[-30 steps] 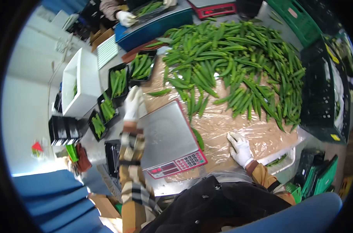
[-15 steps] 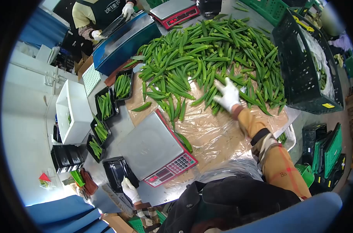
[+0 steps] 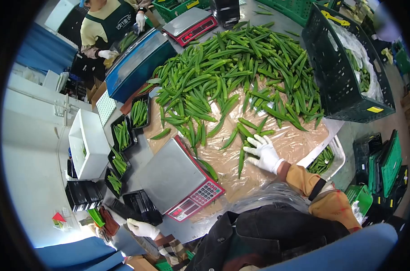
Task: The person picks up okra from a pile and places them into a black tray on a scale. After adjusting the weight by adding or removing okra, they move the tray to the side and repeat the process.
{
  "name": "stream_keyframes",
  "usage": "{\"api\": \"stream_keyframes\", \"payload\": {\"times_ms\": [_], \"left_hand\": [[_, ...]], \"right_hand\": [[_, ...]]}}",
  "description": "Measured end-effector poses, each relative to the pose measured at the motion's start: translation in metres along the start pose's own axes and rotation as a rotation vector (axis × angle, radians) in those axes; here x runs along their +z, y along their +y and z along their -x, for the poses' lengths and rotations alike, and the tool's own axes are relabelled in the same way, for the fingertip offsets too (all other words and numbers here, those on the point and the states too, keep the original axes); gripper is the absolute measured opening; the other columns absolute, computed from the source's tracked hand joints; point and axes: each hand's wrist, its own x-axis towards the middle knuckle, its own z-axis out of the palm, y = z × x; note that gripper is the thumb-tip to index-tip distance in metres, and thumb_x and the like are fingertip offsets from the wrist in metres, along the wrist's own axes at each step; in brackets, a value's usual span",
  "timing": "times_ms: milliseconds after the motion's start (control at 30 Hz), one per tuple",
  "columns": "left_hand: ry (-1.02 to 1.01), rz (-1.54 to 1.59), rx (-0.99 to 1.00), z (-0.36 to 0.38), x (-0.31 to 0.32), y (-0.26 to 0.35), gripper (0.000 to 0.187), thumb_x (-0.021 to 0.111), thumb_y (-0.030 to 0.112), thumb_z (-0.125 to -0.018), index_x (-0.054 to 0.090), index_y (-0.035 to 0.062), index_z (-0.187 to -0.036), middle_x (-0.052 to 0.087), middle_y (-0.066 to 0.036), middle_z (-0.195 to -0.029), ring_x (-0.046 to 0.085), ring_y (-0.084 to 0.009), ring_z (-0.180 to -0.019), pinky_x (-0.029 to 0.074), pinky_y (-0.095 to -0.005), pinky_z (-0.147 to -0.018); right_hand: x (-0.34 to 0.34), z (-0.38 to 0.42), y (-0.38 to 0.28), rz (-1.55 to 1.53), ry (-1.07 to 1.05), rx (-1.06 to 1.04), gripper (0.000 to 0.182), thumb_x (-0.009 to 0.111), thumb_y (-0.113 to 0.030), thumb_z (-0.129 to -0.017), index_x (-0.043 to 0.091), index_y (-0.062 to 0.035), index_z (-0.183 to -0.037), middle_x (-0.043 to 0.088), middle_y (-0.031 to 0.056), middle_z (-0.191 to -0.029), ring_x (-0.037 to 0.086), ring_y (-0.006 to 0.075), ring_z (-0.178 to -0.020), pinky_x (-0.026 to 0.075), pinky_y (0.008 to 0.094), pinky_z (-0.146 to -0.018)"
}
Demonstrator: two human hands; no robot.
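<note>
Filled trays (image 3: 122, 135): in a line
Left hand (image 3: 143, 229): half curled, by the black trays (image 3: 146, 207); can't tell if it holds one
Scale (image 3: 171, 174): beside them
Okra (image 3: 214, 67): big pile
Right hand (image 3: 264, 154): wide open, touching loose okra

White gloves and mixed plaid, kinda cozy workwear
Right hand (image 3: 264, 156) and left hand (image 3: 143, 229) both wear plain white gloves; the right sleeve (image 3: 303, 179) is tan with a brown cuff (image 3: 283, 170), black band (image 3: 317, 189) and thin red lines, the left sleeve (image 3: 173, 247) is checked, and the front garment (image 3: 272, 235) is blackish.
</note>
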Motion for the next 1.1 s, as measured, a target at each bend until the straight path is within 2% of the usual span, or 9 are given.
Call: {"api": "stream_keyframes", "payload": {"times_ms": [200,267,400,600,733,800,933,1000,1100], "left_hand": [[-0.792,0.058,0.604,0.063,0.015,0.107,0.017,0.065,0.003,-0.088,0.069,0.0013,-0.105,0.066,-0.011,-0.095,0.059,-0.0256,-0.089,0.047,-0.0381,-0.084],[-0.800,0.032,0.663,0.072,0.009,0.116,0.021,0.066,0.001,-0.085,0.070,0.0038,-0.105,0.065,-0.010,-0.092,0.056,-0.0265,-0.087,0.046,-0.0391,-0.082],[-0.760,0.126,0.216,0.079,-0.009,0.142,0.029,0.067,0.001,-0.086,0.069,0.0030,-0.115,0.068,-0.011,-0.103,0.058,-0.0249,-0.100,0.047,-0.0363,-0.091],[-0.852,0.299,0.278,0.100,0.033,0.236,0.028,0.064,0.000,-0.089,0.067,0.0003,-0.117,0.066,-0.012,-0.110,0.062,-0.0231,-0.101,0.049,-0.0336,-0.092],[-1.070,0.520,0.158,0.150,0.094,0.277,0.032,0.066,0.001,-0.088,0.065,0.0003,-0.120,0.067,-0.015,-0.115,0.064,-0.0231,-0.105,0.049,-0.0327,-0.094],[-1.181,0.510,0.293,0.172,0.121,0.282,0.033,0.067,0.003,-0.088,0.064,0.0004,-0.121,0.067,-0.016,-0.117,0.064,-0.0227,-0.108,0.049,-0.0330,-0.095],[-1.434,0.544,-0.009,0.227,0.147,0.278,0.043,0.070,0.008,-0.086,0.060,0.0001,-0.127,0.066,-0.018,-0.119,0.064,-0.0264,-0.110,0.049,-0.0353,-0.096],[-1.330,0.421,0.436,0.243,0.148,0.288,0.058,0.072,0.014,-0.084,0.052,0.0015,-0.136,0.058,-0.022,-0.128,0.056,-0.0349,-0.117,0.043,-0.0408,-0.103],[-1.305,0.301,0.723,0.260,0.139,0.320,0.076,0.074,0.028,-0.081,0.041,0.0104,-0.147,0.033,-0.029,-0.148,0.033,-0.0472,-0.133,0.026,-0.0521,-0.113]], "right_hand": [[-0.012,-0.083,0.041,-0.423,0.202,0.482,0.031,0.066,-0.029,-0.086,0.072,-0.0113,-0.111,0.072,0.0137,-0.103,0.067,0.0368,-0.091,0.053,0.0430,-0.085],[-0.017,-0.116,0.055,-0.369,0.248,0.560,0.030,0.064,-0.029,-0.087,0.072,-0.0093,-0.108,0.072,0.0161,-0.099,0.068,0.0386,-0.088,0.054,0.0452,-0.081],[0.002,-0.164,0.076,-0.103,0.001,0.664,0.032,0.064,-0.032,-0.086,0.071,-0.0053,-0.102,0.071,0.0201,-0.096,0.068,0.0388,-0.090,0.055,0.0463,-0.079],[0.032,-0.179,0.097,-0.244,0.109,0.782,0.039,0.069,-0.037,-0.079,0.070,0.0003,-0.090,0.070,0.0221,-0.089,0.069,0.0379,-0.076,0.055,0.0459,-0.071],[-0.042,-0.099,0.096,-0.903,-0.090,0.619,0.036,0.071,-0.031,-0.083,0.069,-0.0007,-0.101,0.071,0.0215,-0.092,0.070,0.0290,-0.085,0.054,0.0368,-0.078],[-0.061,-0.025,0.107,-0.689,0.120,0.548,0.034,0.072,-0.028,-0.085,0.067,-0.0002,-0.104,0.071,0.0159,-0.095,0.069,0.0204,-0.086,0.054,0.0323,-0.078],[-0.134,0.122,0.148,-0.371,-0.021,0.740,0.036,0.080,-0.026,-0.078,0.068,-0.0034,-0.104,0.069,0.0087,-0.083,0.065,0.0128,-0.080,0.052,0.0301,-0.074],[-0.159,0.160,0.166,-0.087,-0.098,0.827,0.043,0.081,-0.025,-0.077,0.067,-0.0044,-0.113,0.071,0.0080,-0.083,0.067,0.0144,-0.077,0.053,0.0295,-0.072],[-0.153,0.141,0.181,-0.286,0.421,0.808,0.054,0.080,-0.025,-0.079,0.062,-0.0011,-0.124,0.071,0.0134,-0.096,0.070,0.0210,-0.090,0.053,0.0303,-0.079]]}}
